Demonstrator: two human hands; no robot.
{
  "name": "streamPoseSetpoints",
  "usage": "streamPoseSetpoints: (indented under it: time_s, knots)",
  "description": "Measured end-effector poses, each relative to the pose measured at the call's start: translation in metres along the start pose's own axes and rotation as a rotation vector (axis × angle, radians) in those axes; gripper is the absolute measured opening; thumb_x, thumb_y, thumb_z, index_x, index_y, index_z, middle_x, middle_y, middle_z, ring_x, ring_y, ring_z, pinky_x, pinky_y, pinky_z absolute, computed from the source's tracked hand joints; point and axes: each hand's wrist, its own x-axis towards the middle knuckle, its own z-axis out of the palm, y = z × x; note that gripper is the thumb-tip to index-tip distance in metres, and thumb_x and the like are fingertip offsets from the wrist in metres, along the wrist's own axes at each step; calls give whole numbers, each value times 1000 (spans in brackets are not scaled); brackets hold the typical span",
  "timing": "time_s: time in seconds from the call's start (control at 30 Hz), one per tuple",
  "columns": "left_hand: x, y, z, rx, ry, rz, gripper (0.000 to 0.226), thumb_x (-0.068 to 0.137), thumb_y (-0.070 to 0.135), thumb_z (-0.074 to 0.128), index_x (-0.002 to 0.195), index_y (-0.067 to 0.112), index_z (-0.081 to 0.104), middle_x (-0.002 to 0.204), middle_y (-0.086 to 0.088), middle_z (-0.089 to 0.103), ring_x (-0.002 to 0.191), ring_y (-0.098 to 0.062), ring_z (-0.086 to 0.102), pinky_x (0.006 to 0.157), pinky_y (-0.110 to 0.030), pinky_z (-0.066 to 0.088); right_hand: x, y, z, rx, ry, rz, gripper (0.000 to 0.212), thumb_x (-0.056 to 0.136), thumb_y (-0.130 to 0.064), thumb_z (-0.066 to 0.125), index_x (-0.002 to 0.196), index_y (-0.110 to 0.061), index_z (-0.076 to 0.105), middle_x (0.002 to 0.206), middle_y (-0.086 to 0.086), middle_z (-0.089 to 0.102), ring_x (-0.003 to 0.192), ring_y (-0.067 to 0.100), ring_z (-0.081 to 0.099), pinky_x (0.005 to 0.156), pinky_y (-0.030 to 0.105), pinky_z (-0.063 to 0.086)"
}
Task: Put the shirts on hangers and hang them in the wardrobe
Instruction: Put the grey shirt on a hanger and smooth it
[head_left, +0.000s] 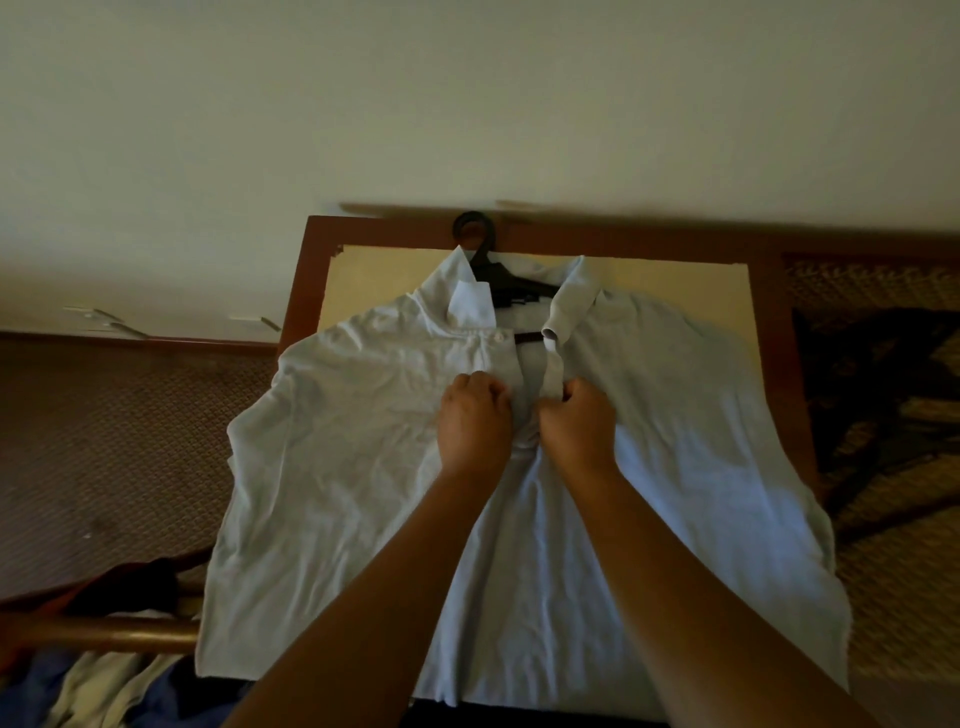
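Buttoning a white shirt (363, 467) on the table (675, 280).
Left hand (475, 415) and right hand (579, 423) pinch its placket edges; black hanger (485, 260) inside the far collar.

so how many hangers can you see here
1. The black hanger sits inside the white shirt on the table, its hook sticking out past the collar at the far edge. Others may be hidden under clothes elsewhere.
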Motion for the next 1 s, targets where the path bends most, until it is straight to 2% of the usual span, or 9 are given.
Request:
streamPoseSetpoints:
  time_s: [0.07, 0.13, 0.2, 0.3, 0.4, 0.63, 0.77, 0.9, 1.0]
  knots:
    - [-3, 7, -1, -193, -40, -151, 8, 93, 17, 56, 90, 15, 63, 87, -1, 64, 79, -17, 62, 72, -32, 54, 1, 0, -4, 4, -21, 26, 33, 88, -12, 55, 58, -17, 43, 57, -3, 46, 51, 11, 42, 50, 24, 30]
    - [-4, 12, -3, -353, -52, -271, 7, 92, 16, 58, 88, 17, 64, 82, 0, 66, 77, -17, 65, 71, -34, 57, 2, -1, -5, -8, -52, 37, 36, 91, -14, 55, 57, -18, 43, 56, -3, 45, 51, 8, 42, 52, 24, 32]
    - [-4, 12, -3, -447, -60, -347, 8, 91, 16, 59, 87, 16, 66, 80, -2, 68, 74, -18, 67, 70, -36, 59, 2, -3, -5, -28, -85, 51, 37, 93, -15, 54, 57, -17, 43, 57, -3, 45, 51, 8, 42, 58, 28, 35]
    - [-3, 9, -1, -568, -65, -419, 9, 90, 13, 61, 87, 11, 69, 77, -7, 70, 70, -19, 68, 65, -31, 59, 1, -3, -6, -22, -89, 63, 34, 90, -15, 54, 57, -16, 45, 54, -2, 47, 49, 10, 44, 50, 24, 33]
    - [-3, 7, -1, -645, -63, -445, 9, 90, 9, 61, 89, 7, 69, 74, -8, 69, 64, -14, 64, 61, -24, 57, -1, -3, -7, 1, -76, 66, 32, 88, -13, 54, 58, -16, 46, 54, -2, 47, 48, 10, 44, 50, 25, 34]
    - [-5, 6, -3, -752, -99, -481, 8, 89, 10, 63, 86, 8, 71, 70, -6, 67, 60, -10, 62, 59, -20, 53, -3, -18, 4, 79, -125, 24, 15, 87, -9, 55, 76, -4, 63, 67, 6, 62, 59, 16, 57, 55, 25, 42]
    - [-6, 6, -3, -779, -98, -498, 7, 88, 10, 65, 87, 10, 71, 71, -3, 68, 63, -9, 63, 61, -20, 53, -1, -14, 9, 107, -114, 47, 16, 88, -10, 55, 75, -5, 62, 65, 5, 60, 60, 18, 57, 54, 24, 43]
    - [-6, 6, 0, -758, -95, -498, 7, 88, 12, 66, 86, 14, 72, 74, -2, 71, 69, -11, 68, 65, -23, 56, 2, -11, 8, 148, -117, 43, 17, 87, -8, 55, 77, 2, 65, 72, 19, 65, 64, 26, 59, 63, 36, 50]
    - [-5, 7, -2, -735, -98, -492, 8, 88, 13, 65, 86, 12, 73, 77, -5, 72, 72, -14, 69, 70, -25, 58, 0, -9, 5, 201, -137, 40, 26, 89, -6, 55, 63, -11, 58, 59, 6, 57, 54, 15, 53, 52, 22, 44]
